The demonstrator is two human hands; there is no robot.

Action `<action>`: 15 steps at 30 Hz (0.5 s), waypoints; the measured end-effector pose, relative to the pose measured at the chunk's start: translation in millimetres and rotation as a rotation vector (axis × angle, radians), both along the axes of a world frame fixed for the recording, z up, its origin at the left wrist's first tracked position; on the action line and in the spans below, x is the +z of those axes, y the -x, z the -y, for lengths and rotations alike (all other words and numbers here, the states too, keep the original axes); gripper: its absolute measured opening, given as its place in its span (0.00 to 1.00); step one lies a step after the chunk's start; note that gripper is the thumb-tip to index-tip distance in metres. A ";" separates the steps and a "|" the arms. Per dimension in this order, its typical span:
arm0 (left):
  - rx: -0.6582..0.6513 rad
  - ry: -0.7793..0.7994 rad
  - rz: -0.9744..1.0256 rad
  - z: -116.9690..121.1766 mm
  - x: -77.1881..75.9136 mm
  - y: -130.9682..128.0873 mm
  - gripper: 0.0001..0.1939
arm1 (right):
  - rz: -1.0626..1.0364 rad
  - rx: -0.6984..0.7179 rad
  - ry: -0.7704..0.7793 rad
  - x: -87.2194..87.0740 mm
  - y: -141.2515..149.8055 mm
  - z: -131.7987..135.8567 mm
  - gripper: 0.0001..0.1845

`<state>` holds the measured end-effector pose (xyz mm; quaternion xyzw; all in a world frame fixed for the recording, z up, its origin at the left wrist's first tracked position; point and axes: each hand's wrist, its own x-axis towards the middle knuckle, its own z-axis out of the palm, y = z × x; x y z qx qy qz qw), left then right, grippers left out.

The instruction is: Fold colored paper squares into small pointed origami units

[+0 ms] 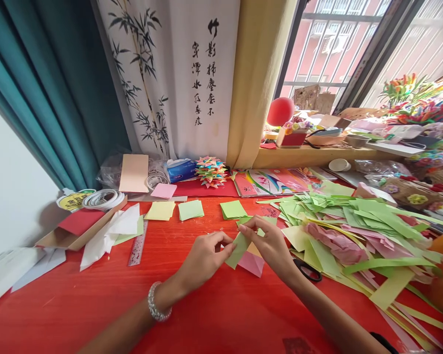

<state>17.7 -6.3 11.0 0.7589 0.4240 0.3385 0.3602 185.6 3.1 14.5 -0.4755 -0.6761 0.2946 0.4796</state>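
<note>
A: Red tabletop is being viewed from above, with a bamboo scroll hanging behind and a window at the right. What is being held?

B: A green paper strip is being pinched between both hands, just above the table, near the middle of the view. A pink folded piece is lying just under it, partly covered.

A: Axis of the strip?

B: Its long axis is being kept tilted, running from lower left up to upper right. The lower end is being gripped by the left hand, the upper end by the right hand.

A: Hand poses?

B: Left hand is being held narrow, thumb and forefinger closed on the strip's edge, wrist with a bead bracelet angled in from lower left. Right hand is also being held narrow, fingertips curled down onto the top of the strip, forearm coming in from lower right.

A: Which is nearer?

B: Both are touching it; neither is apart.

A: Surroundings?

B: A heap of green offcuts is lying just right of the right hand, scissors near its wrist, a ruler well left.
</note>
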 end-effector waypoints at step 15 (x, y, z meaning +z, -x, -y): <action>-0.028 0.048 0.033 7.1 2.9 1.5 0.12 | -0.279 -0.374 -0.048 -3.9 -44.5 -28.0 0.16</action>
